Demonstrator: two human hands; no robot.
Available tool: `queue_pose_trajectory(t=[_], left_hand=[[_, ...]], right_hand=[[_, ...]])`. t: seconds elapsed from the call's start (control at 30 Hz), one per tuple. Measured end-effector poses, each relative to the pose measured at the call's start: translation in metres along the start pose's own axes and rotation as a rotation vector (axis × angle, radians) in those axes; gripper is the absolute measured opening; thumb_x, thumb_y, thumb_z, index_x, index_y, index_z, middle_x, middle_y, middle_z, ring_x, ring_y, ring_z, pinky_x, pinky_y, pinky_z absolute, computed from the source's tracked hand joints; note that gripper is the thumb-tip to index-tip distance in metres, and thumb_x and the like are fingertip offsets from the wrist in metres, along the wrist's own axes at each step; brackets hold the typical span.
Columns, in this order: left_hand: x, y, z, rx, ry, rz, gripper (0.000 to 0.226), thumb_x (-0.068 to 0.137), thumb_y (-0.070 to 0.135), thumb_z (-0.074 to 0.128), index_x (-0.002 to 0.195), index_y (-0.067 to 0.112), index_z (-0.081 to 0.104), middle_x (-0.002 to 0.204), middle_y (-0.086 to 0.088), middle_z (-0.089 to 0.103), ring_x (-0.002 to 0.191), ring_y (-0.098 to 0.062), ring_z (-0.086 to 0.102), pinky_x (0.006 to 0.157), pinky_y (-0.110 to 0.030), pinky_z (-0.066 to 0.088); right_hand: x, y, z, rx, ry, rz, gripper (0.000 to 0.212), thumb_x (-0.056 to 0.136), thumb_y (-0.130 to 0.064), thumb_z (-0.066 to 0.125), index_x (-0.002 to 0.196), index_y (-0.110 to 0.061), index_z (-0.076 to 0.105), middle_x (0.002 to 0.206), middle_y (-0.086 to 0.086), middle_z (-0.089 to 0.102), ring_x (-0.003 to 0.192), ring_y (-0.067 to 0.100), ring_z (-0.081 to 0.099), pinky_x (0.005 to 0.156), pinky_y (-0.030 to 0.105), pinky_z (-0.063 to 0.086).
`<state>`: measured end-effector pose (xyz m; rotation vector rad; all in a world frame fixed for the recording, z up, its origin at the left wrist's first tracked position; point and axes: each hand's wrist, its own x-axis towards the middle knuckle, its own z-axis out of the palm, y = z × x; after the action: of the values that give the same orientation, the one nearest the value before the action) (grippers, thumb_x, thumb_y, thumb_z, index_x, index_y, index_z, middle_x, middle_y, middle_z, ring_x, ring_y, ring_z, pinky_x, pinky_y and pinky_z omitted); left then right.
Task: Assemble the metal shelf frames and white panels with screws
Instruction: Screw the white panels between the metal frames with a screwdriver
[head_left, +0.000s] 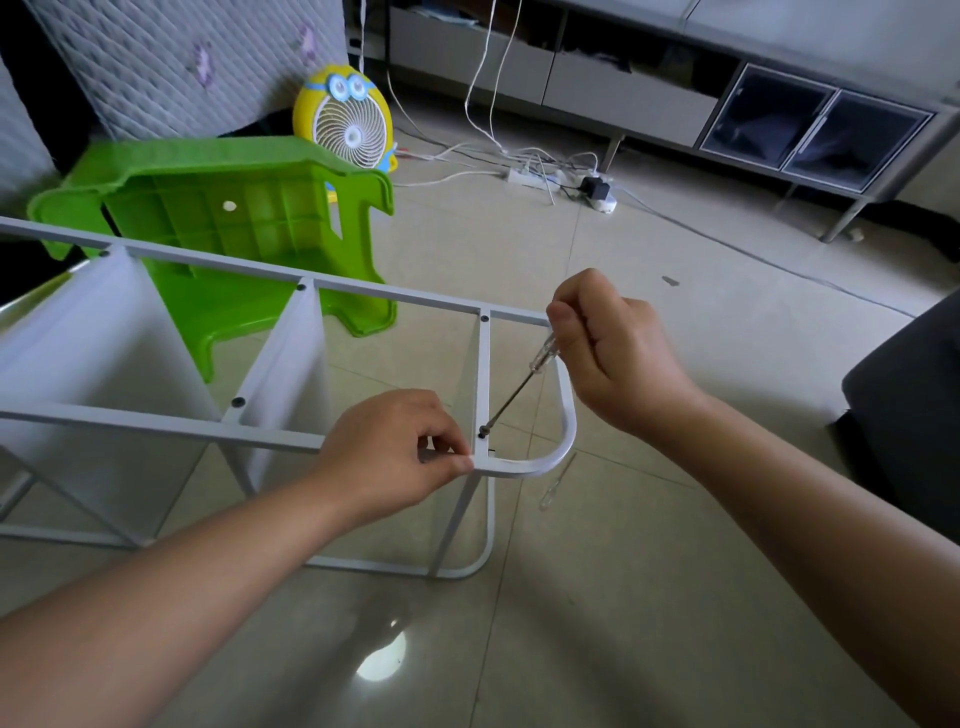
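Observation:
The white metal shelf frame (563, 410) lies on its side across the floor, with white panels (291, 358) set between its rails. My left hand (395, 457) grips the near rail beside the rounded corner. My right hand (613, 343) holds a screwdriver (519, 387) with a clear handle, its tip on a dark screw (484, 430) in the crossbar. Other dark screws (238, 401) sit at the panel joints.
A green plastic stool (218, 208) lies tipped behind the frame, with a yellow fan (345, 119) beyond it. Cables and a power strip (545, 179) trail across the tiled floor. A grey cabinet (779, 119) stands at the back; a dark seat (914, 395) at right.

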<state>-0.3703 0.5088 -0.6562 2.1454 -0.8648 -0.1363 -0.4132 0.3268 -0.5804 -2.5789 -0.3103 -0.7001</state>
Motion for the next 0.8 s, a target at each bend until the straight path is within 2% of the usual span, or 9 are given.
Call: queue_pose_trajectory(t=[0.1, 0.23, 0.37, 0.43, 0.5, 0.53, 0.6, 0.67, 0.8], left_hand=[[-0.001, 0.002, -0.001, 0.012, -0.009, -0.012, 0.023, 0.062, 0.042, 0.059, 0.068, 0.024, 0.072, 0.067, 0.014, 0.055, 0.068, -0.002, 0.053, 0.067, -0.031, 0.048], [-0.001, 0.003, -0.002, 0.012, -0.014, -0.014, 0.02, 0.063, 0.043, 0.058, 0.066, 0.028, 0.07, 0.063, 0.017, 0.052, 0.067, -0.002, 0.053, 0.064, -0.028, 0.046], [0.0, 0.0, 0.0, 0.046, -0.024, 0.009, 0.025, 0.062, 0.048, 0.057, 0.067, 0.028, 0.072, 0.061, 0.019, 0.05, 0.07, 0.001, 0.052, 0.059, -0.018, 0.037], [0.001, -0.002, 0.0, 0.033, -0.019, 0.033, 0.035, 0.058, 0.057, 0.051, 0.078, 0.035, 0.068, 0.062, 0.018, 0.053, 0.077, 0.003, 0.052, 0.058, -0.017, 0.037], [0.001, -0.003, 0.001, 0.045, -0.011, 0.051, 0.043, 0.056, 0.061, 0.042, 0.096, 0.05, 0.052, 0.078, 0.024, 0.057, 0.082, 0.001, 0.051, 0.058, -0.018, 0.039], [0.0, -0.003, 0.001, 0.048, 0.004, 0.066, 0.042, 0.058, 0.06, 0.043, 0.098, 0.049, 0.051, 0.079, 0.024, 0.057, 0.081, -0.002, 0.052, 0.058, -0.019, 0.041], [-0.004, -0.004, 0.002, 0.067, 0.054, 0.141, 0.032, 0.065, 0.053, 0.051, 0.081, 0.03, 0.066, 0.058, 0.015, 0.051, 0.07, -0.004, 0.05, 0.053, -0.022, 0.041], [-0.008, -0.007, 0.001, 0.111, 0.097, 0.213, 0.027, 0.07, 0.044, 0.055, 0.063, 0.023, 0.071, 0.06, 0.015, 0.052, 0.065, -0.003, 0.046, 0.053, -0.023, 0.039], [-0.012, -0.008, -0.009, 0.2, 0.101, 0.269, 0.03, 0.073, 0.038, 0.054, 0.066, 0.017, 0.074, 0.059, 0.006, 0.056, 0.066, -0.005, 0.045, 0.057, -0.019, 0.038]], right_hand=[[0.005, -0.007, -0.004, -0.104, -0.083, 0.066, 0.04, 0.09, -0.035, 0.031, 0.086, 0.0, 0.05, 0.054, 0.008, 0.05, 0.046, 0.028, 0.044, 0.047, 0.037, 0.038], [0.014, -0.021, -0.009, -0.265, -0.221, 0.051, 0.04, 0.094, -0.039, 0.028, 0.092, -0.004, 0.047, 0.059, 0.009, 0.05, 0.056, 0.035, 0.05, 0.053, 0.038, 0.039], [0.023, -0.026, -0.026, -0.34, -0.426, 0.05, 0.027, 0.097, -0.029, 0.031, 0.095, -0.005, 0.043, 0.07, 0.011, 0.053, 0.067, 0.033, 0.048, 0.06, 0.036, 0.036], [0.027, -0.027, -0.035, -0.373, -0.545, 0.02, 0.023, 0.097, -0.024, 0.031, 0.095, -0.005, 0.044, 0.074, 0.008, 0.051, 0.069, 0.027, 0.046, 0.062, 0.034, 0.032], [0.032, -0.03, -0.041, -0.408, -0.655, -0.016, 0.015, 0.097, -0.022, 0.033, 0.093, -0.012, 0.043, 0.077, -0.001, 0.047, 0.073, 0.019, 0.044, 0.064, 0.027, 0.032], [0.035, -0.031, -0.043, -0.424, -0.698, -0.034, 0.014, 0.097, -0.023, 0.035, 0.094, -0.014, 0.046, 0.081, -0.002, 0.048, 0.078, 0.018, 0.046, 0.069, 0.026, 0.035], [0.042, -0.033, -0.044, -0.433, -0.747, -0.069, 0.019, 0.096, -0.025, 0.039, 0.096, -0.012, 0.052, 0.086, 0.0, 0.053, 0.084, 0.018, 0.049, 0.078, 0.029, 0.04], [0.049, -0.036, -0.043, -0.434, -0.771, -0.108, 0.019, 0.096, -0.027, 0.041, 0.089, -0.013, 0.052, 0.075, -0.003, 0.047, 0.078, 0.017, 0.046, 0.074, 0.03, 0.038], [0.06, -0.039, -0.038, -0.501, -0.787, -0.167, 0.024, 0.097, -0.03, 0.039, 0.079, -0.015, 0.042, 0.061, -0.009, 0.031, 0.057, 0.01, 0.033, 0.063, 0.024, 0.024]])
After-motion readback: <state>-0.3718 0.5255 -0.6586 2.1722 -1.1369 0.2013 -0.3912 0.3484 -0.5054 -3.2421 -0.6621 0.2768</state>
